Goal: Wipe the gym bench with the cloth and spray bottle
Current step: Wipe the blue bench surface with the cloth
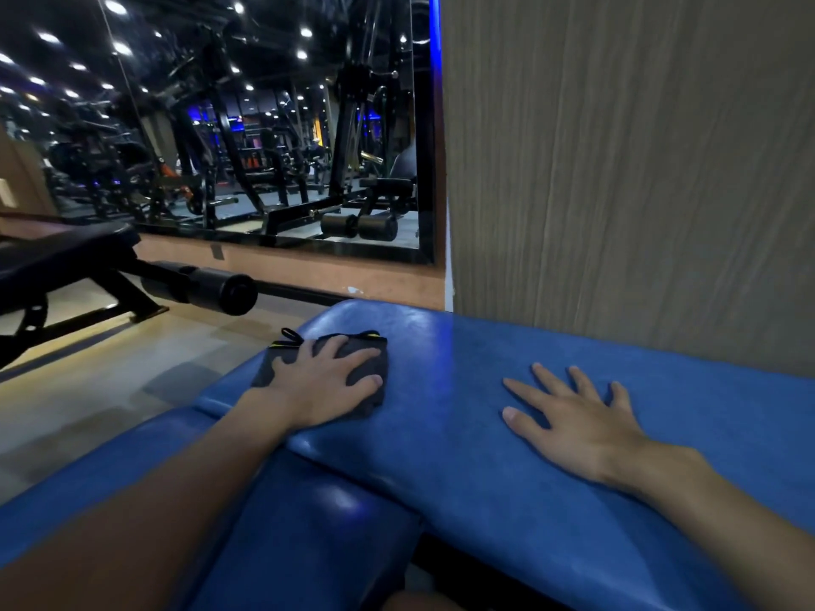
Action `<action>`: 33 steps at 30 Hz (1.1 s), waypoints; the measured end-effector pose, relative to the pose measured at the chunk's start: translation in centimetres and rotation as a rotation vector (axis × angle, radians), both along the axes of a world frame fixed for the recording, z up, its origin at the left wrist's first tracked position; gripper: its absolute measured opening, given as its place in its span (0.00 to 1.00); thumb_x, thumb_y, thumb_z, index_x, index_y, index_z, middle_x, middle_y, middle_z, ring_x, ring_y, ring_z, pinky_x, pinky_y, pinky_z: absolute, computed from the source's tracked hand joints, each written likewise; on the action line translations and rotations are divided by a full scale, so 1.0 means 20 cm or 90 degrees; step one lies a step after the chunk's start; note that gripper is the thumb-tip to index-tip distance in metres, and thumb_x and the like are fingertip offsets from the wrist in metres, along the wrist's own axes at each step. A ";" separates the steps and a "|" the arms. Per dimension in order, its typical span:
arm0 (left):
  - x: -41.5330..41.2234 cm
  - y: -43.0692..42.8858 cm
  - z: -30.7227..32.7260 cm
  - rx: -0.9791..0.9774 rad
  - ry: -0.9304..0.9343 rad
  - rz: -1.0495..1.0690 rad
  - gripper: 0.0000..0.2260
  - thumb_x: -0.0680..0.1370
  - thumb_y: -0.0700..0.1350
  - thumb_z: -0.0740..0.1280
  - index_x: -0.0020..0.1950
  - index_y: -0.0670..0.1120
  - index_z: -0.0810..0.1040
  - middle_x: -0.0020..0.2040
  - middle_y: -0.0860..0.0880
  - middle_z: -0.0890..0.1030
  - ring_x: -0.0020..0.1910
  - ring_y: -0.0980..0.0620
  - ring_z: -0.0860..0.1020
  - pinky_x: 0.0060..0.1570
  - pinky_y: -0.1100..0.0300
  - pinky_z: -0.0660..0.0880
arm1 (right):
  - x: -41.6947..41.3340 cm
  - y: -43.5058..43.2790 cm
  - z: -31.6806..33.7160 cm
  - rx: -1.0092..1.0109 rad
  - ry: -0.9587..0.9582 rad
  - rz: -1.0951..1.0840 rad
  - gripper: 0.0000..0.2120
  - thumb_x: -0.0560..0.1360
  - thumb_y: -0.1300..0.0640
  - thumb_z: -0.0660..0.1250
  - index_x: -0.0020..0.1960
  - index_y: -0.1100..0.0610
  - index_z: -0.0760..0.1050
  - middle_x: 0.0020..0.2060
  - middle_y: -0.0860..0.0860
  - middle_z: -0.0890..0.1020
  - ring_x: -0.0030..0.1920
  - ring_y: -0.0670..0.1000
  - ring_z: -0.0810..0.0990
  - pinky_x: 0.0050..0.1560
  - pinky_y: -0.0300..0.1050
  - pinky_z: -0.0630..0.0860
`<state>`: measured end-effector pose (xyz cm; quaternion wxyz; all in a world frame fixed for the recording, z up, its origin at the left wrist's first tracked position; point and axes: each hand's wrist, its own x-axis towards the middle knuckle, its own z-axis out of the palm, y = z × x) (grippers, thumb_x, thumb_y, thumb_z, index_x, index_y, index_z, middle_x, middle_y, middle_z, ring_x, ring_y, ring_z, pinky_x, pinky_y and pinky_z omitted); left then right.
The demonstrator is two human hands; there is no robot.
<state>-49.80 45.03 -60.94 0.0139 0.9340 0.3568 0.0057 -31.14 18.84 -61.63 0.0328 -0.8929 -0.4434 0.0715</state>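
blue gym bench (441,390), left hand (326,381) flat on grey cloth (368,342), right hand (577,425) flat, fingers (527,395) wide

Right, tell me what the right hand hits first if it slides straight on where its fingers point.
Only bare bench ahead of the right hand, then probably the wood-grain wall panel; the cloth lies off to the left.

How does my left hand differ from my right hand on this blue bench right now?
The left hand presses on the dark cloth; the right hand lies on the bare bench pad. The left hand sits near the pad's end, the right hand further along it. The left hand's fingers bend slightly; the right hand's are spread straight. Both are palm down on the same pad.
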 end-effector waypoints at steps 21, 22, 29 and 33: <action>0.26 -0.70 0.01 -0.038 0.017 -0.163 0.30 0.71 0.74 0.43 0.74 0.76 0.49 0.81 0.59 0.47 0.80 0.45 0.45 0.73 0.29 0.49 | 0.27 -0.50 0.01 0.028 0.013 -0.061 0.28 0.78 0.31 0.39 0.77 0.34 0.51 0.80 0.43 0.48 0.80 0.57 0.44 0.74 0.68 0.42; 0.28 -0.74 0.01 -0.036 0.013 -0.183 0.28 0.72 0.73 0.44 0.74 0.76 0.49 0.81 0.58 0.47 0.80 0.44 0.45 0.72 0.29 0.49 | 0.28 -0.51 0.02 0.050 0.031 -0.060 0.26 0.80 0.33 0.40 0.76 0.34 0.55 0.80 0.42 0.51 0.80 0.56 0.46 0.74 0.67 0.43; 0.30 -0.88 0.05 -0.038 -0.056 -0.218 0.25 0.79 0.70 0.49 0.77 0.71 0.55 0.81 0.57 0.54 0.80 0.51 0.50 0.74 0.35 0.51 | 0.31 -0.50 0.11 0.205 0.000 0.000 0.19 0.82 0.42 0.48 0.57 0.45 0.75 0.57 0.42 0.78 0.68 0.51 0.70 0.69 0.58 0.60; 0.16 -0.72 0.08 -0.041 -0.134 -0.083 0.32 0.73 0.72 0.43 0.77 0.68 0.60 0.79 0.58 0.61 0.78 0.54 0.57 0.72 0.38 0.56 | 0.18 -0.30 0.16 0.318 -0.023 0.129 0.19 0.81 0.49 0.60 0.70 0.52 0.72 0.67 0.48 0.76 0.70 0.51 0.70 0.71 0.52 0.62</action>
